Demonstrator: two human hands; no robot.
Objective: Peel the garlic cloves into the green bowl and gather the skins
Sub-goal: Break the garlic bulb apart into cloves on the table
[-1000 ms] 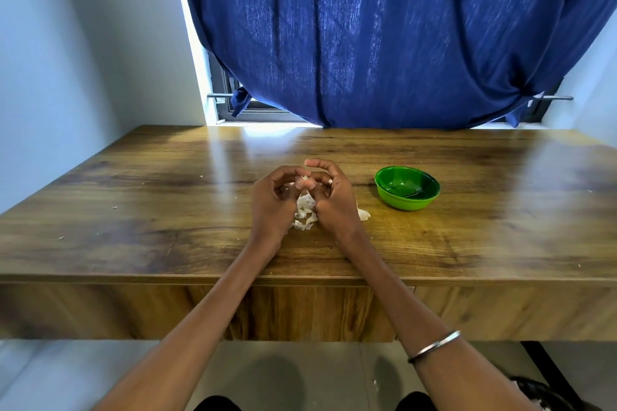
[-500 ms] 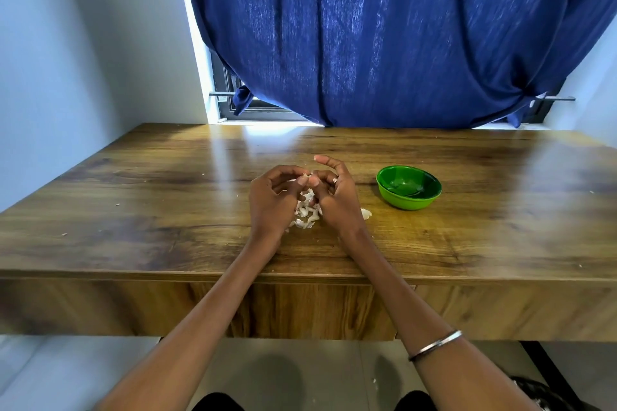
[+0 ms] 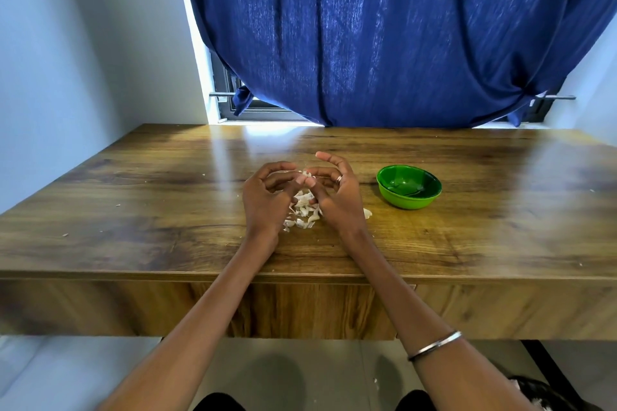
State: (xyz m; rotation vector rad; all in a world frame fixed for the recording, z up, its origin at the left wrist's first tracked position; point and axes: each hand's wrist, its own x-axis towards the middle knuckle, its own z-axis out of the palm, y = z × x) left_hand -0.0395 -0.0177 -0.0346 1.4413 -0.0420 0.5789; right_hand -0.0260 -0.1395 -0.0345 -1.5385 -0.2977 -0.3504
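Note:
Both hands hover over the middle of the wooden table (image 3: 133, 197). My left hand (image 3: 263, 200) and my right hand (image 3: 337, 197) meet at the fingertips and pinch a small whitish garlic clove (image 3: 305, 174) between them. Beneath them lies a loose heap of pale garlic skins and cloves (image 3: 303, 212), and one more pale piece (image 3: 367, 213) sits just right of my right hand. The green bowl (image 3: 409, 190) stands on the table to the right of my right hand, apart from it; what it holds I cannot make out.
A blue curtain (image 3: 384, 37) hangs over the window behind the table's far edge. Small skin flecks (image 3: 65, 234) dot the left part of the tabletop. The near table edge runs below my wrists.
My hands have stayed over the heap, with the fingers shifting on the clove. My right index finger now sticks out further. The camera has tilted slightly.

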